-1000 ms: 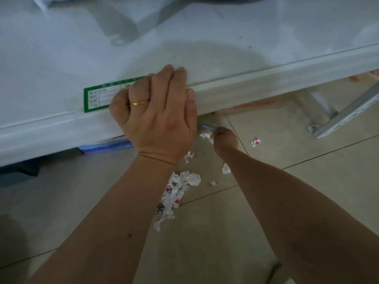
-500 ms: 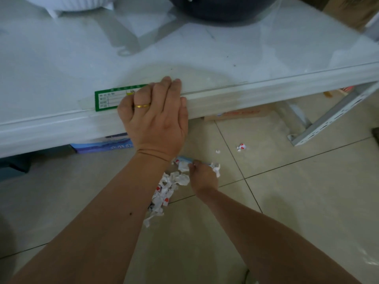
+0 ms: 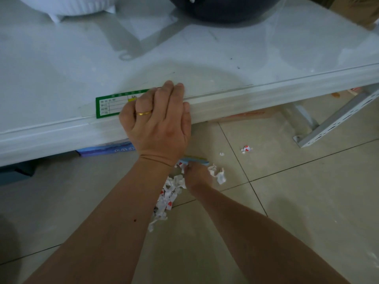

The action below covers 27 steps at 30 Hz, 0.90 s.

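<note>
Left hand (image 3: 155, 119) lies released on the front edge of the shelf (image 3: 266, 99), seemingly for support; right hand (image 3: 198, 174) grasps a blue tool (image 3: 198, 160), apparently to rake paper scraps (image 3: 170, 193) together.

Two hands: left hand (image 3: 158, 128), right hand (image 3: 198, 175). One ring (image 3: 144, 113), one scraper (image 3: 195, 160). One label (image 3: 108, 106) on the shelf's (image 3: 266, 58) front edge; one pan (image 3: 221, 9), one bowl (image 3: 67, 5) at its far edge. Two stray scraps (image 3: 246, 149).

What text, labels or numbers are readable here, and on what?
Green-bordered white shelf label, partly under the left hand: print too blurred to read.
Blue box under the white shelf: white characters, too blurred.
Torn white paper scraps by the right hand, which holds a flat blue tool: red marks, no words.
</note>
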Available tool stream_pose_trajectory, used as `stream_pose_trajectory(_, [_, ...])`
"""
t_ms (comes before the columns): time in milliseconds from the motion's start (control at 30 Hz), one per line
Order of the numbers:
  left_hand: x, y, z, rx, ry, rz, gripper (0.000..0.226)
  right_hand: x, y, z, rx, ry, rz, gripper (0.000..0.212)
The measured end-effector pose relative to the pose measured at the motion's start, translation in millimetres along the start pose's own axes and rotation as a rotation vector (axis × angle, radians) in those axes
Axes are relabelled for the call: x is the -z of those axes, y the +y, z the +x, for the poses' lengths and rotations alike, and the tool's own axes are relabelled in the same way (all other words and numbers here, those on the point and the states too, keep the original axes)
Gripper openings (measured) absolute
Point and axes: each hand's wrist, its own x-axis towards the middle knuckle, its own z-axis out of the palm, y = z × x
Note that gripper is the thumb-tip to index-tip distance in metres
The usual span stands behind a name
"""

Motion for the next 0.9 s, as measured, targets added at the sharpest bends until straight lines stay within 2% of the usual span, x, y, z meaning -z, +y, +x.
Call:
stream_pose_trajectory(200, [2,0,1,-0.003,0.006,-0.010,0.033,17,9,-8,0.031,0.144,-0.007,0.035])
stream_pose_trajectory(600, [-6,0,-3,-0.006,0.077,-0.004,0.035,90,66,54,-0.252,0.348,0.116,0.039])
stream_pose_trajectory(767, [-5,2,-3,-0.003,0.078,-0.015,0.037,91,71,57,-0.373,0.317,0.168,0.040])
stream_pose_trajectory(900, [-5,2,-2,0.012,0.064,-0.022,0.037,80,55,43,-0.354,0.270,0.202,0.039])
